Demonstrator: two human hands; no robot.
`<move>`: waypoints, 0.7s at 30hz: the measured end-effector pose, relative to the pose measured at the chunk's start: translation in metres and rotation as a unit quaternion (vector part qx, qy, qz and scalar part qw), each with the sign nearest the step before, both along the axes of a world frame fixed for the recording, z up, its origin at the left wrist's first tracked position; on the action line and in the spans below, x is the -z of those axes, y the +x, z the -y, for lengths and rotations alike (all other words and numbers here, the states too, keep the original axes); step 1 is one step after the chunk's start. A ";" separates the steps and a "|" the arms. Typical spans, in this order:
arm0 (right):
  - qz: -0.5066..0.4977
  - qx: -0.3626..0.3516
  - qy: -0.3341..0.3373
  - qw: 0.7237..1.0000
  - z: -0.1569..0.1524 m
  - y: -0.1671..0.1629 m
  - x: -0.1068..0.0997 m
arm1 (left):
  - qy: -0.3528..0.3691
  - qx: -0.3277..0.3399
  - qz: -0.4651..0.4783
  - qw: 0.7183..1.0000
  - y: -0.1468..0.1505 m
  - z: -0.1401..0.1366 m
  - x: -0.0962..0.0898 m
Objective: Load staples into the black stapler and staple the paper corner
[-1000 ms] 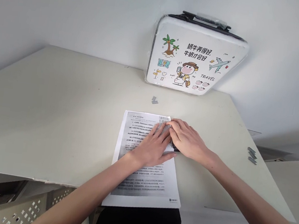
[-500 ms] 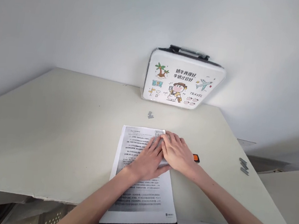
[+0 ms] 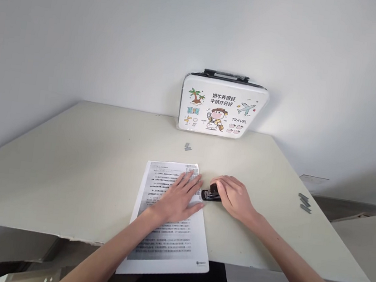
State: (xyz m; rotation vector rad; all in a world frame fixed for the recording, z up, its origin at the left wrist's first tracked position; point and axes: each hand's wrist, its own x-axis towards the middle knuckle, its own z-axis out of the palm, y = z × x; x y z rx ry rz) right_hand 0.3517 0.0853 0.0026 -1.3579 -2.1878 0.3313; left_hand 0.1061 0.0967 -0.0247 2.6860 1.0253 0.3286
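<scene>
Printed sheets of paper (image 3: 160, 259) lie near the front edge of the table, their lower edge reaching past it. My left hand (image 3: 179, 199) rests flat on the upper right part of the paper, fingers spread. Just right of the paper, my right hand (image 3: 236, 197) is wrapped around a black stapler (image 3: 209, 195). The stapler's front end points left, close to the paper's right edge and the left fingers. Most of its rear is hidden under my right hand.
A white case with cartoon prints (image 3: 221, 108) stands against the wall at the back of the table (image 3: 78, 168). Small grey staple strips (image 3: 187, 147) lie behind the paper. More staple strips (image 3: 304, 203) are near the table's right edge.
My right hand has moved off the paper to the right and closed around the stapler, which was mostly covered before. My left hand stays on the paper. The view has shifted slightly.
</scene>
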 end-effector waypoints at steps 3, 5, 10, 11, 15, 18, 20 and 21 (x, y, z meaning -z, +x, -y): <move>-0.029 0.020 0.006 0.999 0.005 0.021 0.014 | -0.001 -0.006 -0.014 1.000 -0.001 0.002 -0.004; -0.058 0.022 -0.003 0.998 0.005 0.034 0.019 | -0.001 -0.013 -0.020 1.000 0.000 0.001 -0.006; -0.100 -0.023 -0.034 0.994 -0.003 0.049 0.028 | 0.009 -0.038 -0.013 0.999 0.001 -0.003 -0.004; -0.107 -0.026 -0.035 0.993 -0.005 0.050 0.029 | 0.014 -0.044 -0.012 0.999 0.002 -0.004 -0.004; -0.137 -0.005 -0.020 0.990 -0.013 0.051 0.033 | 0.040 -0.061 -0.002 0.997 0.005 -0.011 -0.002; -0.163 0.039 -0.004 0.986 -0.019 0.053 0.032 | 0.054 -0.050 -0.005 0.997 0.010 -0.017 -0.001; -0.188 0.076 0.005 0.979 -0.022 0.054 0.030 | 0.061 -0.037 -0.010 0.997 0.015 -0.020 -0.001; -0.201 0.094 0.011 0.975 -0.023 0.054 0.029 | 0.064 -0.031 -0.012 0.997 0.018 -0.021 -0.001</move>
